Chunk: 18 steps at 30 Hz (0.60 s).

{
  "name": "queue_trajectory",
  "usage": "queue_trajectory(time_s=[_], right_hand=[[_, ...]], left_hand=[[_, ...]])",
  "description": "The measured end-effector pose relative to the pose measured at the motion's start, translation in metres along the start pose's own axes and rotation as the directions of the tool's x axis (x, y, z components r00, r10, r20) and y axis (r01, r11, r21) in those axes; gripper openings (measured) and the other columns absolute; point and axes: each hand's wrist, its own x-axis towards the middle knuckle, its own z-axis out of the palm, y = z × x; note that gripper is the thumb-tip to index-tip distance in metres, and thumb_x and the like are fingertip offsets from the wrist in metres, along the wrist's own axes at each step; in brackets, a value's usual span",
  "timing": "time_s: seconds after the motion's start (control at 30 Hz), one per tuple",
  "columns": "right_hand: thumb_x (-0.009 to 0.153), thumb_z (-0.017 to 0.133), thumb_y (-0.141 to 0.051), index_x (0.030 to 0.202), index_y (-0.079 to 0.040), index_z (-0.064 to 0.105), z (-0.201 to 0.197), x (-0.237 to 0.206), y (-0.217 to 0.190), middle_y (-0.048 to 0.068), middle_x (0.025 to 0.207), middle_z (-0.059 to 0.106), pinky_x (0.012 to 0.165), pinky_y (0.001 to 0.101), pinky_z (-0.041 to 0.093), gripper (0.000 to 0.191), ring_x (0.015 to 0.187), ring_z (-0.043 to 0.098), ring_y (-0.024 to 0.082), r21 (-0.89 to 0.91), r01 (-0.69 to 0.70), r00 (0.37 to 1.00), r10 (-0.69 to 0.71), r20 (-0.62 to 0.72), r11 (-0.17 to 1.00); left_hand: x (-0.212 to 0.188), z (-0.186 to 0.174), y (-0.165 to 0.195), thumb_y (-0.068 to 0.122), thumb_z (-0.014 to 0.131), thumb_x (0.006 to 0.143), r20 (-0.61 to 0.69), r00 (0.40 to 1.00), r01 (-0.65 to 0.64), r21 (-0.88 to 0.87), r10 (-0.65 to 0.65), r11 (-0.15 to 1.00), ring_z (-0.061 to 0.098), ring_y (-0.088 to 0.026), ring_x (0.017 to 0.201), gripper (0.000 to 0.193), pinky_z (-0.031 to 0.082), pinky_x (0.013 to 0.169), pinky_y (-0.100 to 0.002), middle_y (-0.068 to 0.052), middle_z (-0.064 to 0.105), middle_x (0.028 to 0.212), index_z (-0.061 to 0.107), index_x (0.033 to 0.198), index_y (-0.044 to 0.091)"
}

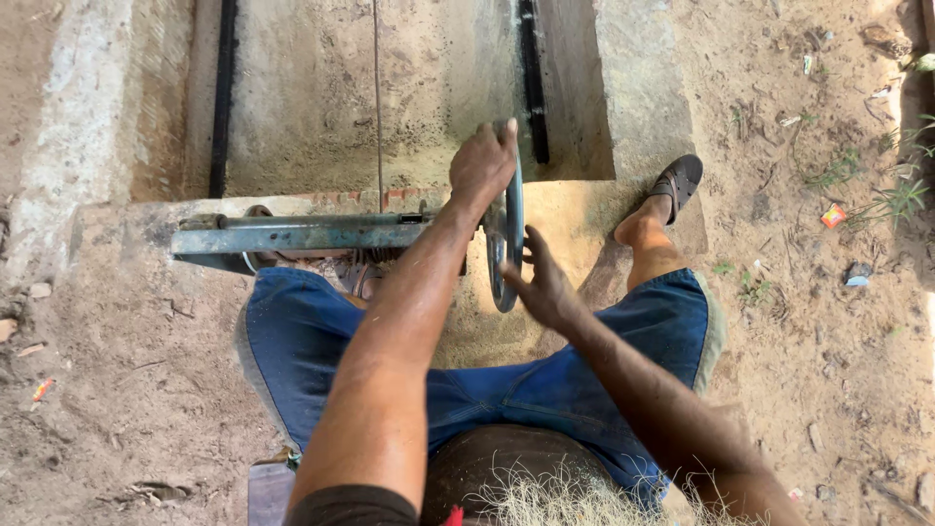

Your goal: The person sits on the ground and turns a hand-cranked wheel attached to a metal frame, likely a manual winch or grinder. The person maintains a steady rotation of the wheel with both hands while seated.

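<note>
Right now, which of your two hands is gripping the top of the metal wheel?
The left hand: it is closed over the top rim of the wheel. The right hand is lower, fingers spread open beside the wheel's lower part.

Sandy, packed earth (146,390) carries the scene, strewn with small stones, dry twigs and bits of coloured litter (834,215). Sparse green weeds (901,200) sprout at the right edge. A concrete-walled pit (390,88) opens in the ground, its floor dusted with sand and crossed by two dark rails (224,97). A blue-grey metal beam (292,237) lies across the pit's near ledge, and pale sawdust (575,219) spreads beside it. A sandalled foot (672,190) rests on the ledge.
</note>
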Motion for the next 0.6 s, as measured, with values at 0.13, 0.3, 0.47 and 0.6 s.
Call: queue_trajectory(time_s=[0.13,0.3,0.47,0.6], right_hand=[[0.093,0.064,-0.027,0.160,-0.009,0.000,0.010,-0.003,0.007,0.038,0.129,0.060,0.077,0.0503,0.068,0.095,0.094,0.077,0.042,0.081,0.033,0.999,-0.034,0.015,0.996],[0.108,0.047,-0.005,0.162,-0.001,-0.006,0.025,0.046,0.030,0.052,0.142,0.046,0.071,0.0453,0.070,0.077,0.105,0.073,0.044,-0.283,0.645,0.654,-0.705,-0.276,0.710],[0.102,0.049,-0.008,0.152,0.000,0.008,0.004,0.092,0.018,0.036,0.118,0.067,0.066,0.0463,0.065,0.066,0.085,0.077,0.035,0.125,0.242,0.965,-0.225,-0.134,0.962],[0.099,0.055,-0.009,0.149,0.003,0.020,-0.023,0.123,-0.012,0.034,0.114,0.069,0.066,0.0420,0.068,0.062,0.092,0.075,0.034,0.138,-0.060,0.997,0.067,-0.045,0.989]], left_hand=[[-0.019,-0.024,-0.016,0.061,0.037,0.104,0.216,0.976,-0.003,-0.022,0.008,1.000,0.052,-0.008,0.046,0.058,0.046,0.044,-0.028,0.006,0.055,0.061,0.057,0.112,0.006],[-0.044,-0.082,-0.043,0.056,0.045,0.106,0.322,0.947,-0.025,0.137,-0.021,0.990,0.064,-0.023,0.070,0.053,0.057,0.067,-0.044,-0.010,0.065,0.089,0.062,0.119,0.008],[-0.054,-0.109,-0.062,0.055,0.050,0.106,0.243,0.965,-0.131,0.112,0.101,0.985,0.072,-0.027,0.090,0.061,0.058,0.086,-0.047,-0.018,0.072,0.101,0.057,0.133,0.001],[-0.058,-0.095,-0.076,0.053,0.052,0.106,0.139,0.978,-0.149,-0.067,0.157,0.987,0.069,-0.024,0.089,0.056,0.055,0.087,-0.047,-0.013,0.072,0.101,0.064,0.128,0.003]])
